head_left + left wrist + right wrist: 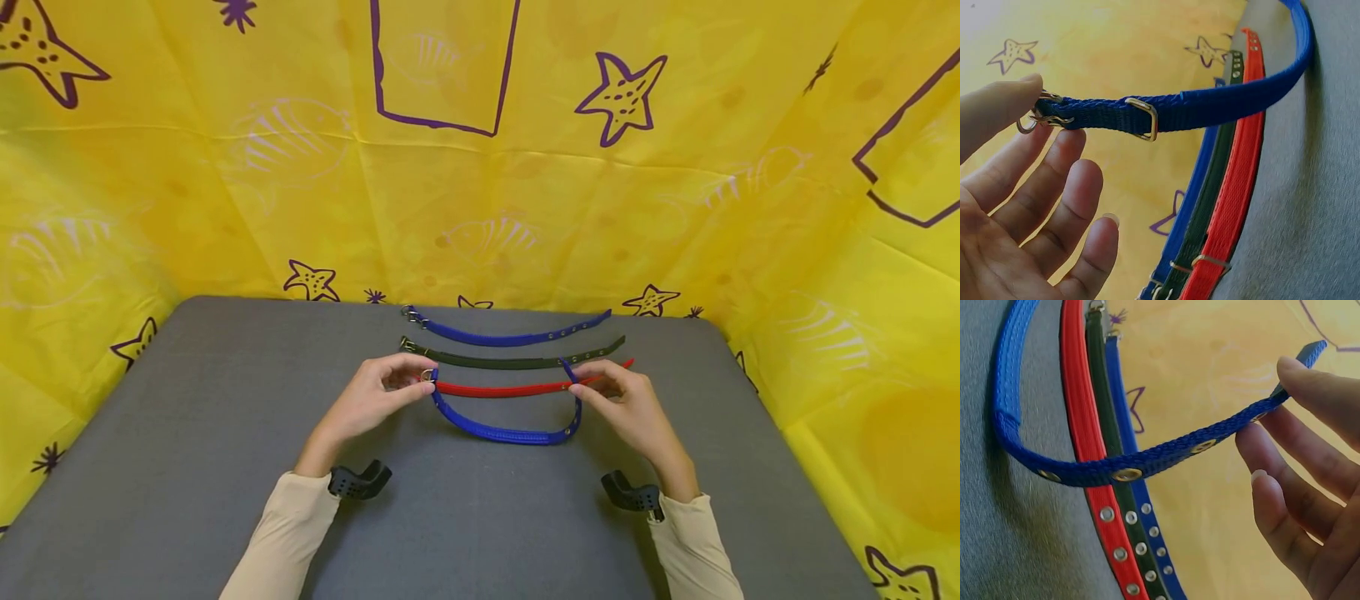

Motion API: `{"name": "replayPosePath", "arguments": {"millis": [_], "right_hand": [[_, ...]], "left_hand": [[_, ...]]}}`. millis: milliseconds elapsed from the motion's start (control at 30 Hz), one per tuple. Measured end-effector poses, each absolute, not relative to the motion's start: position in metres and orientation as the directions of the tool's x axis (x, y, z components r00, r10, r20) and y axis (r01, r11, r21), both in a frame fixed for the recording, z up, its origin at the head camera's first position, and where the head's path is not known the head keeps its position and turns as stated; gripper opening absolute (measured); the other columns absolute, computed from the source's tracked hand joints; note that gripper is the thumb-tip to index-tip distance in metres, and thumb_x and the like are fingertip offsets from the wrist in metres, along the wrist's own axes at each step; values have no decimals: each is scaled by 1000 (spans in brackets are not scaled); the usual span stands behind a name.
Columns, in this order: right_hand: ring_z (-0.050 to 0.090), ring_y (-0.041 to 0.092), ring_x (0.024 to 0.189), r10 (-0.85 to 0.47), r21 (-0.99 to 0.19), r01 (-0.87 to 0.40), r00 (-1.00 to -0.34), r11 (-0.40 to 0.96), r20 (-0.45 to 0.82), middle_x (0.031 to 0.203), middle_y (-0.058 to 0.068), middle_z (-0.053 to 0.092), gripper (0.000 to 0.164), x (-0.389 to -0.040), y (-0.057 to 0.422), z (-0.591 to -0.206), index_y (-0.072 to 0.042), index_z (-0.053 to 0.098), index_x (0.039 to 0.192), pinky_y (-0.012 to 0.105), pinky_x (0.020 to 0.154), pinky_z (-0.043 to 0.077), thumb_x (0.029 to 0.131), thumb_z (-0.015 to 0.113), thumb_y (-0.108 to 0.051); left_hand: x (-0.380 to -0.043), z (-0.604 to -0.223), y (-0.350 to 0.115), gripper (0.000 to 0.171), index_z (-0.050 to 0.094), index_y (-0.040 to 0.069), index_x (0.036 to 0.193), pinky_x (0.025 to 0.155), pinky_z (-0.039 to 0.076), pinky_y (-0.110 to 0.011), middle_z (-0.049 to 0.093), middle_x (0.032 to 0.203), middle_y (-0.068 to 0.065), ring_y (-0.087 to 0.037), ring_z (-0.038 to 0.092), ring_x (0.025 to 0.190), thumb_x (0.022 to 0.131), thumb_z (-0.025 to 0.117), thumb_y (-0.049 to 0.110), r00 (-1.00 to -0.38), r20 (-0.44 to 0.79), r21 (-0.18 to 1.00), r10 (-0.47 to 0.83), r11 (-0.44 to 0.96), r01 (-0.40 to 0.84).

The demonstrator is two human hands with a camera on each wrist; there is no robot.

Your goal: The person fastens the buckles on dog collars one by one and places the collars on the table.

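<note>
Blue held strap [510,435], bowed crosswise, buckle [1054,119] left, tip [1312,354] right

head view bright, evenly lit; soft-edged shadows on the tabletop [480,533] beside the sleeves [281,533]. wrist views dimmer; yellow cloth [1210,381] beyond the tabletop slightly out of focus.

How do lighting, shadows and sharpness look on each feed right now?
Head view: bright and even, with soft shadows on the grey table. Left wrist view: dimmer, the yellow cloth hazy behind, a glint on the metal loop of the held blue collar. Right wrist view: also dim, the cloth soft, the collar throwing a dark shadow on the table.
</note>
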State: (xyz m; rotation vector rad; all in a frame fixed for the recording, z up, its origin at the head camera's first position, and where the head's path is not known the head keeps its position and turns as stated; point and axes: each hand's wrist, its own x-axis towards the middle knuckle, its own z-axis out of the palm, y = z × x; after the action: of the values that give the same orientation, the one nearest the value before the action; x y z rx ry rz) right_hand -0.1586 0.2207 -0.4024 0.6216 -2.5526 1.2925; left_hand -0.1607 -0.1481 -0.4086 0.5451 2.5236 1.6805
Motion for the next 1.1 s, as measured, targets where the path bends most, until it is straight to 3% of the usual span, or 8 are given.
{"name": "replayPosePath", "arguments": {"millis": [233,633,833,1100], "right_hand": [[68,6,80,-303,-752,-481,-875,451,378,91,5,74,18,-156,210,-405,-11,72,103,21,75,56,87,75,-5],[71,23,84,-421,-784,-484,-850,389,315,102,5,73,18,-151,186,-408,-11,73,109,26,77,58,91,72,-9],[69,12,88,-447,-778,-488,-842,395,302,107,6,74,21,-149,180,-411,-10,74,111,22,79,57,92,69,-4],[67,9,83,-469,-752,-524,-822,400,323,103,4,75,19,-147,174,-411,-13,74,108,24,75,56,90,71,-6]], "left_hand": [[-160,-410,-141,28,69,7,116,74,53,-25,71,102,-10,-17,64,87,90,73,17,-931,136,929,340,283,239],[-152,-410,-125,25,69,14,116,76,53,-28,71,96,-5,-14,63,83,93,71,20,-931,179,914,318,298,277],[-150,-411,-118,26,69,16,118,72,51,-30,70,90,-3,-15,61,78,92,71,21,-928,209,886,309,341,314],[-146,-409,-108,31,71,16,120,73,53,-27,73,104,1,-11,63,81,90,74,16,-898,281,824,339,394,407]]}}
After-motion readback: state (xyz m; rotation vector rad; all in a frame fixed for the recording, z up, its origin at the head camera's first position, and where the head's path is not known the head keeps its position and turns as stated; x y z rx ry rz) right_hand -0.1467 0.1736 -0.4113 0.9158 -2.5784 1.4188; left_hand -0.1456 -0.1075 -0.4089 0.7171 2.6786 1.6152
